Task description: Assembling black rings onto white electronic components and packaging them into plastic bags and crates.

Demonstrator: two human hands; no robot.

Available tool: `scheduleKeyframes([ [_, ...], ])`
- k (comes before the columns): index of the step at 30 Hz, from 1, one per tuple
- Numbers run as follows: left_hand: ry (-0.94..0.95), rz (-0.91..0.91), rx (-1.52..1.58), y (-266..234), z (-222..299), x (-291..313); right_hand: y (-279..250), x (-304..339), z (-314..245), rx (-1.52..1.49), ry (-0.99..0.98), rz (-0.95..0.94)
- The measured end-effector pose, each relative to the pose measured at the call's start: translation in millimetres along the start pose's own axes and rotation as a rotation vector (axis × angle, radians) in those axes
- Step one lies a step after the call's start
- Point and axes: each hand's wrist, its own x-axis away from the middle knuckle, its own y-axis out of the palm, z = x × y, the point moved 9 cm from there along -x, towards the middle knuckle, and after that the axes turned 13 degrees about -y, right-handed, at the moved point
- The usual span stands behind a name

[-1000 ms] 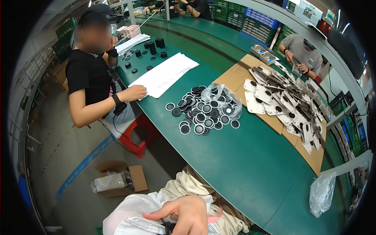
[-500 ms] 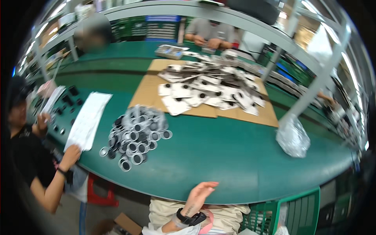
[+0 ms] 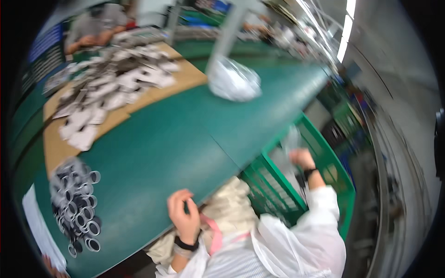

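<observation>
At lower centre, the left hand [image 3: 185, 217], loosely curled and apparently empty, is by the edge of the green tabletop [image 3: 171, 148]; right of centre, the right hand [image 3: 303, 159] is inside the green slatted plastic basket [image 3: 283, 178], at a clear plastic bag [image 3: 292, 137]. Gathering the film before pinching would probably help. Blur hides whether the right fingers grip; the bag's lower part is unclear.

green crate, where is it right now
In the head view, the crate is right of centre, beside the table, with the right hand at its opening.
</observation>
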Motion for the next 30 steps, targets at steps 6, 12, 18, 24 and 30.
scheduleKeyframes([
  [6, 0.188, -0.144, -0.311, 43, 6, 2, -92, 42, -53, -0.105, -0.203, 0.391],
  [12, 0.254, -0.111, -0.487, 57, 8, -10, -117, 77, -57, -0.246, -0.209, 0.579],
  [18, -0.042, -0.215, -0.181, 59, -3, -5, -123, 82, -52, -0.371, -0.244, 0.543],
  [24, 0.291, -0.309, 0.002, 132, 108, 23, -92, 97, -115, -0.344, -0.317, 0.207],
  [30, 0.725, -0.476, 0.322, 228, 191, 64, -1, 137, -209, -0.532, -0.445, -0.353],
])
